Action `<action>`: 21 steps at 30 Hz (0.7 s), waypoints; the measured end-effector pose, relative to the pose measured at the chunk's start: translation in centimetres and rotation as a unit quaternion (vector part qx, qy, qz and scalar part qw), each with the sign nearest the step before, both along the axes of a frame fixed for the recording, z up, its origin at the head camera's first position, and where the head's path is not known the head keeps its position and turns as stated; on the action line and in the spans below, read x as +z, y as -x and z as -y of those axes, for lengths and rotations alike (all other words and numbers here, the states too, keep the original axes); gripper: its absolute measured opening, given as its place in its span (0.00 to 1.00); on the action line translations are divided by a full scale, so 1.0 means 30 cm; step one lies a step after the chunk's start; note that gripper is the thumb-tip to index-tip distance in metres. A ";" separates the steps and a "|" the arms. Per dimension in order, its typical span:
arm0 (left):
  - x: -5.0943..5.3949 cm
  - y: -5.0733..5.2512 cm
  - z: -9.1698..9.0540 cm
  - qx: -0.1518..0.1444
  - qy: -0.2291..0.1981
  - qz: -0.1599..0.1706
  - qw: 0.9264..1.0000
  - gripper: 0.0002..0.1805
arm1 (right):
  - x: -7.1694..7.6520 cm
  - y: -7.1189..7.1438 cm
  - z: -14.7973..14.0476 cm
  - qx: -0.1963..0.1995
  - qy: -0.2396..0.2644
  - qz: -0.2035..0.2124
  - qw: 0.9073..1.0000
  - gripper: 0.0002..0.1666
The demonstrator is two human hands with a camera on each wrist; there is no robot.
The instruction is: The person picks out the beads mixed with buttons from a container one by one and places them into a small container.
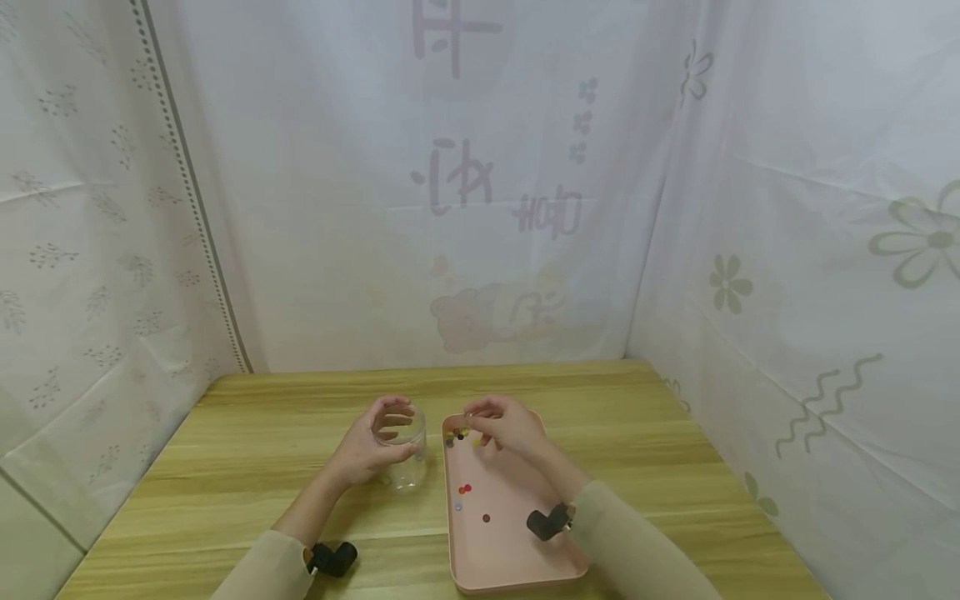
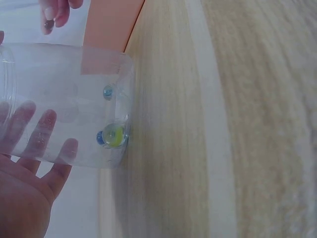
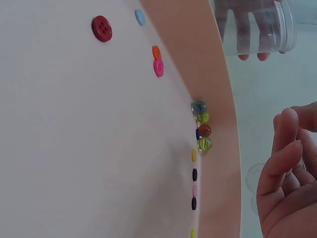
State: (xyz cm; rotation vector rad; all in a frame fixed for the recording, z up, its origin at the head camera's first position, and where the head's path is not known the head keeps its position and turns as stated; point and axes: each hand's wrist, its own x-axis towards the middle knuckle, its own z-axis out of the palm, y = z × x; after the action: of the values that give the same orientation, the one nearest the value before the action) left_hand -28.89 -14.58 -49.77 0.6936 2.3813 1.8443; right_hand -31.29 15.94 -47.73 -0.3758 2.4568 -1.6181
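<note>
My left hand grips a clear plastic jar round its upper side, left of the pink tray. At the jar's bottom, in the left wrist view, lie several glass marbles, blue and clear with yellow. Over the far end of the tray, my right hand pinches a small dark marble between thumb and fingertips. Several marbles sit against the tray's wall in the right wrist view. Buttons lie about the tray floor, among them a dark red button and a pink button.
The wooden table carries the tray and jar. A light blue button lies near the tray's wall, and black buttons line it further along. Printed white curtains enclose the table at the back and both sides.
</note>
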 end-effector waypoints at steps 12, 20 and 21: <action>0.001 -0.001 0.002 0.002 -0.001 0.000 1.000 0.42 | 0.026 0.002 -0.019 0.011 0.020 0.002 1.000 0.23; -0.003 -0.002 0.002 0.002 0.000 -0.005 1.000 0.43 | 0.035 -0.001 -0.017 0.009 0.033 -0.001 0.999 0.19; -0.003 -0.002 0.002 0.001 0.000 -0.007 1.000 0.42 | 0.036 -0.001 -0.016 0.009 0.034 -0.003 0.999 0.19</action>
State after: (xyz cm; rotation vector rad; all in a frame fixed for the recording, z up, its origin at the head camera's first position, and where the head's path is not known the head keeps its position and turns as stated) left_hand -28.83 -14.65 -49.87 0.7061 2.3916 1.8456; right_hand -31.25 16.42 -46.65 -0.4119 2.4016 -1.6984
